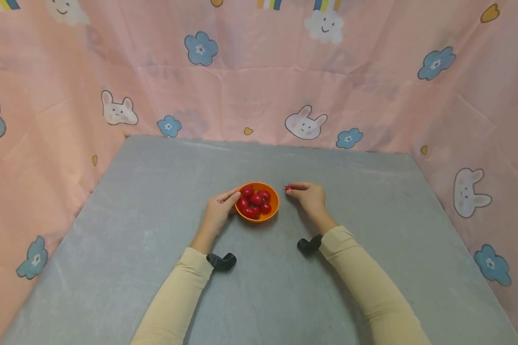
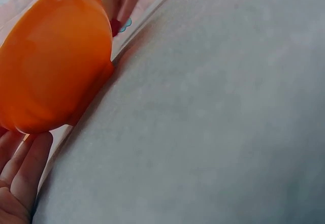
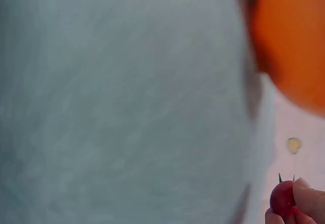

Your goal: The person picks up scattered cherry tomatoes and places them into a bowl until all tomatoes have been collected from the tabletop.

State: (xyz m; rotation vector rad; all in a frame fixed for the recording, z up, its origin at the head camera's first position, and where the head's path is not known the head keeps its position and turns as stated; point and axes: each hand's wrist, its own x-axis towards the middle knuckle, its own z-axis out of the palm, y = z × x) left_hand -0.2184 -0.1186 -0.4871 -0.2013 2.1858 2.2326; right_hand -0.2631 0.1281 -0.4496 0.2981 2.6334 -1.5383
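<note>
An orange bowl (image 1: 275, 204) sits on the grey table with several red cherry tomatoes (image 1: 256, 199) in it. My left hand (image 1: 217, 209) grips the bowl's left side, thumb at the rim and fingers against the outer wall. The smooth side of the bowl (image 2: 56, 61) fills the upper left of the left wrist view. To the right of the bowl, my right hand (image 1: 313, 197) pinches one small cherry tomato (image 3: 282, 197) between thumb and fingers, apart from the rim. Thin green stem tips show on this tomato.
The grey table (image 1: 177, 172) extends around the bowl on all sides. A pink cloth (image 1: 241, 91) printed with rabbits, flowers and clouds hangs along the back and both sides. Black wrist cameras (image 1: 222, 261) stick out inward from the sleeves.
</note>
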